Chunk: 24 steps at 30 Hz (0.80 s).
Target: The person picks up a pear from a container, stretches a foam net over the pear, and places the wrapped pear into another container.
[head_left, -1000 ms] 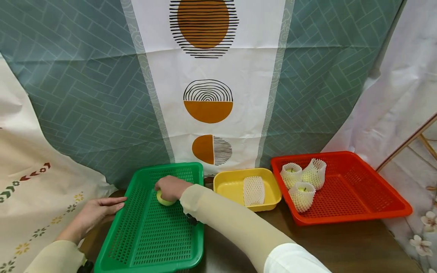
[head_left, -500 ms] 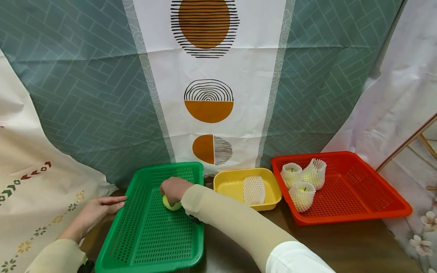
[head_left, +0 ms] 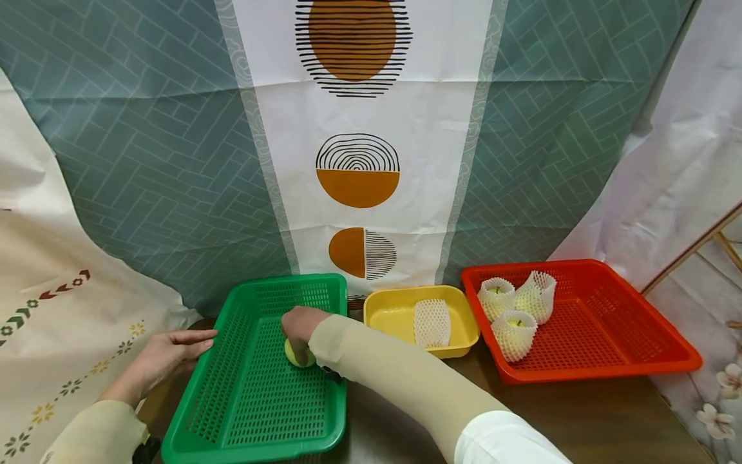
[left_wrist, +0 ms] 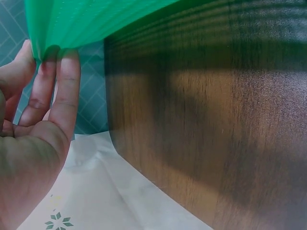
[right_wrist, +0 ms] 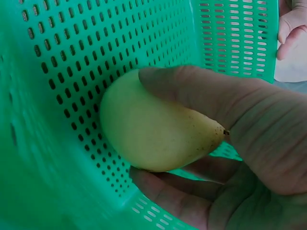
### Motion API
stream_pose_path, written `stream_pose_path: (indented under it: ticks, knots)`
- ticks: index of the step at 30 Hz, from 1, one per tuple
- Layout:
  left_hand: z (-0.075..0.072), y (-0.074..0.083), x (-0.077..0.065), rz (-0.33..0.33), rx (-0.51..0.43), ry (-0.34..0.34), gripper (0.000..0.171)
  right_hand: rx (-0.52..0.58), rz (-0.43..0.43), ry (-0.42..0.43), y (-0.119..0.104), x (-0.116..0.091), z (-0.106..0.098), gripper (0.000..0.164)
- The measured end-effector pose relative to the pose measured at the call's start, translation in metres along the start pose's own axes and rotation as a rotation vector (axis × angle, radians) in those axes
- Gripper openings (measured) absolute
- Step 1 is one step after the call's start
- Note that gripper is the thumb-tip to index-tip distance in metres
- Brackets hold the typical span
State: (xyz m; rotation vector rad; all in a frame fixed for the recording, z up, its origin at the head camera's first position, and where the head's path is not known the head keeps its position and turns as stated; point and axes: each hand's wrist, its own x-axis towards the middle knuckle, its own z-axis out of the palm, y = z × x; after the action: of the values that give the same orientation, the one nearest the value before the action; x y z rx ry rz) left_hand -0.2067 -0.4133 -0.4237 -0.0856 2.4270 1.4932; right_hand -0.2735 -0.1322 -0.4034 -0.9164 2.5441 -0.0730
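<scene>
In the right wrist view, my right hand [right_wrist: 206, 110] holds a yellow-green pear [right_wrist: 153, 124] between thumb and fingers, its stemmed narrow end toward the palm. Both are inside the green basket [head_left: 255, 419], close over its slotted floor. From the head camera, the right hand [head_left: 300, 328] covers most of the pear [head_left: 295, 356]. At the basket's left rim, the fingertips of my left hand [head_left: 165, 357] touch the outer edge with fingers fairly straight. The left wrist view shows this left hand [left_wrist: 43, 110] under the green rim [left_wrist: 72, 33].
A yellow tray [head_left: 387, 322] with a white foam net sleeve [head_left: 432, 323] stands right of the green basket. Farther right is a red basket [head_left: 608, 335] holding three pale fruits [head_left: 514, 334] in foam nets. Brown wooden table [head_left: 580, 419] lies beneath, with patterned cloth behind.
My right hand and the pear have moved slightly right and nearer to me inside the green basket. My left hand stays at the rim.
</scene>
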Motion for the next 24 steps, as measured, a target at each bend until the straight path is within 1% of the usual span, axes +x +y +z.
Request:
stream_pose_path:
  ticks: [2, 6, 9, 10, 14, 17, 19, 24]
  knots:
    - [0.002, 0.002, -0.002, -0.001, 0.004, 0.006, 0.057, -0.003, -0.012, 0.001, 0.001, -0.003, -0.001, 0.031]
    - [0.004, 0.005, -0.004, 0.006, 0.003, 0.010, 0.057, 0.018, -0.048, 0.022, 0.005, -0.012, -0.006, 0.039]
    - [0.004, 0.006, -0.005, 0.015, -0.001, 0.014, 0.056, 0.022, -0.088, 0.050, 0.009, -0.019, -0.014, 0.045]
    - [0.004, 0.006, -0.005, 0.017, -0.003, 0.015, 0.057, 0.029, -0.099, 0.058, 0.011, -0.022, -0.017, 0.045]
    - [0.003, 0.006, -0.005, 0.020, 0.017, 0.020, 0.057, 0.050, -0.115, 0.098, 0.018, -0.032, -0.029, 0.055]
    - [0.003, 0.006, -0.004, 0.026, 0.030, 0.020, 0.057, 0.046, -0.117, 0.142, 0.025, -0.042, -0.033, 0.061]
    - [0.004, 0.006, -0.003, 0.024, 0.037, 0.029, 0.057, 0.048, -0.128, 0.174, 0.030, -0.050, -0.034, 0.061]
    - [0.007, 0.008, -0.006, 0.031, 0.087, 0.039, 0.055, 0.095, -0.179, 0.237, 0.044, -0.070, -0.036, 0.053]
